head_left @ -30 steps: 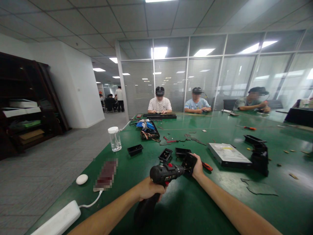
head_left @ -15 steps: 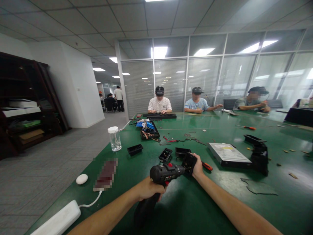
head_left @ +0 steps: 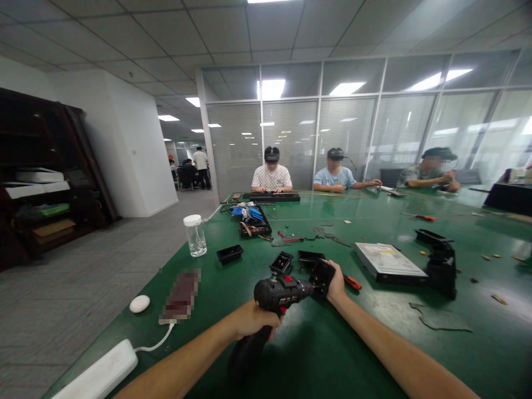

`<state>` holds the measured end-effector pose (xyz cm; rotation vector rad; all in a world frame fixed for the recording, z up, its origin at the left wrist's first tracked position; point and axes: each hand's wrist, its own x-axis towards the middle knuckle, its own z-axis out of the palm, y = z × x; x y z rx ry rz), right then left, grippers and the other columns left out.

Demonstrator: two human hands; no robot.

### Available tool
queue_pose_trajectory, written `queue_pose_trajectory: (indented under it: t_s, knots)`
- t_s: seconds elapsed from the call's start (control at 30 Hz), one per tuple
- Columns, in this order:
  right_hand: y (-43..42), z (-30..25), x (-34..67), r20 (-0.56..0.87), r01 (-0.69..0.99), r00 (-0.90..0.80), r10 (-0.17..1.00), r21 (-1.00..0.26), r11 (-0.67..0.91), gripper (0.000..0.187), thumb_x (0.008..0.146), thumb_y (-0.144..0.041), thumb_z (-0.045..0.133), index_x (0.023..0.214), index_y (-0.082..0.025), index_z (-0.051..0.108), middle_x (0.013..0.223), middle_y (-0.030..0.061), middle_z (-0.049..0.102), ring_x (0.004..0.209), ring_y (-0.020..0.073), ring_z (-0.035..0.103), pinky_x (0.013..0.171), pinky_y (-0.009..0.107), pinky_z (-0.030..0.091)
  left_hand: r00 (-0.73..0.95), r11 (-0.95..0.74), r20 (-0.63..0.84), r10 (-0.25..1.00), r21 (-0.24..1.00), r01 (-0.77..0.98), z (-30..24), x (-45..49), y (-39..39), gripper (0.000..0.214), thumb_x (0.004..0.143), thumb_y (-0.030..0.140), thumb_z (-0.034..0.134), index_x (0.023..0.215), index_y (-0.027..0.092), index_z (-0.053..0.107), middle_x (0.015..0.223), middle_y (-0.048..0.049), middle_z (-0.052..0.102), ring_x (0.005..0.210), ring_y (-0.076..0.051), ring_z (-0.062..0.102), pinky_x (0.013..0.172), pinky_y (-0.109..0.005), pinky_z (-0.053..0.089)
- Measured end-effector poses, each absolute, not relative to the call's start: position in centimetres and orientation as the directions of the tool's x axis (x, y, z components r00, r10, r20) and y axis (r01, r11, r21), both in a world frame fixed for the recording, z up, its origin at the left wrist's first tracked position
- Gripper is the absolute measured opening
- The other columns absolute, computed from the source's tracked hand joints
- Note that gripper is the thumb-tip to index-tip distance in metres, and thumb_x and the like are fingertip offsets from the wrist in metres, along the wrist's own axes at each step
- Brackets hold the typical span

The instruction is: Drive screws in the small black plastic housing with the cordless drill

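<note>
My left hand (head_left: 257,321) is closed round the grip of a black cordless drill (head_left: 280,293) with red switches. The drill points right, and its bit meets the inside of a small black plastic housing (head_left: 322,277). That housing is held tilted in my right hand (head_left: 336,282), fingers round its far side. Just beyond lie a black box with small metal parts inside (head_left: 281,263), another black tray (head_left: 310,257) and an empty-looking black tray (head_left: 229,254). An orange-handled tool (head_left: 352,282) lies beside my right hand, partly hidden.
On the green table (head_left: 174,354) are a lidded clear jar (head_left: 195,238), a phone (head_left: 180,296), a white power strip (head_left: 100,371), a silver disc drive (head_left: 388,261), a black curved part (head_left: 441,269) and a pile of wires (head_left: 253,219). Three people sit across the table.
My hands, the drill and the housing stay almost exactly in place. Across the table, the middle person's hand has moved slightly to the right.
</note>
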<state>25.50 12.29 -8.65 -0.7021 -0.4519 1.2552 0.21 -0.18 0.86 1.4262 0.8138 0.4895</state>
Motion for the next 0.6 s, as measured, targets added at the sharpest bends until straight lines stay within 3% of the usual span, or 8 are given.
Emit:
queue_pose_trajectory:
  t_s: [0.6]
  knots:
    - [11.98, -8.40, 25.37, -0.062, -0.683, 0.271, 0.961, -0.715, 0.146, 0.022, 0.064, -0.040, 0.052, 0.072, -0.021, 0.060, 0.060, -0.0028, 0.062, 0.055, 0.0171, 0.057, 0.052, 0.029, 0.043, 0.631, 0.131, -0.210, 0.747, 0.977, 0.170, 0.70, 0.25, -0.22, 0.016, 0.055, 0.010, 0.047, 0.068, 0.013, 0.056, 0.046, 0.0039, 0.048, 0.041, -0.010, 0.046, 0.044, -0.022, 0.035]
